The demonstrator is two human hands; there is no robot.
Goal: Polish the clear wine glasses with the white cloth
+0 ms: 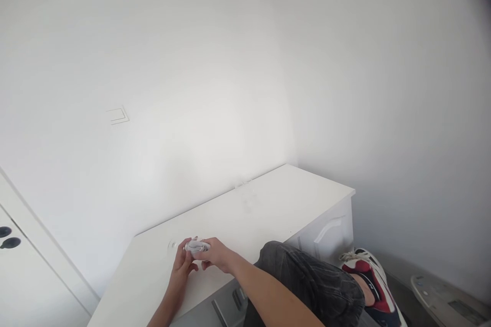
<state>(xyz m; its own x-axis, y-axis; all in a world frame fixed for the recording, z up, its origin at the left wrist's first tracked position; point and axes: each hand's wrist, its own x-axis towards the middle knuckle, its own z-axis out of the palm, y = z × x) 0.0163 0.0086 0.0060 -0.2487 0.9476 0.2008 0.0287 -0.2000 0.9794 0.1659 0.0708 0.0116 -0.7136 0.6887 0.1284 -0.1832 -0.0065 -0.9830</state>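
Note:
Both of my hands meet over the near part of a white cabinet top (pixel 268 209). My right hand (pixel 217 255) is closed around a small pale grey bundle (pixel 196 247), which looks like a crumpled cloth or wipe. My left hand (pixel 182 264) touches the same bundle from the left, fingers curled against it. What the bundle is exactly cannot be made out.
A white wall with a light switch (pixel 117 115) rises behind the cabinet. My raised knee in dark grey trousers (pixel 310 278) and a red, white and black sneaker (pixel 368 276) are at the right. White cupboard doors with dark knobs (pixel 7 237) stand far left.

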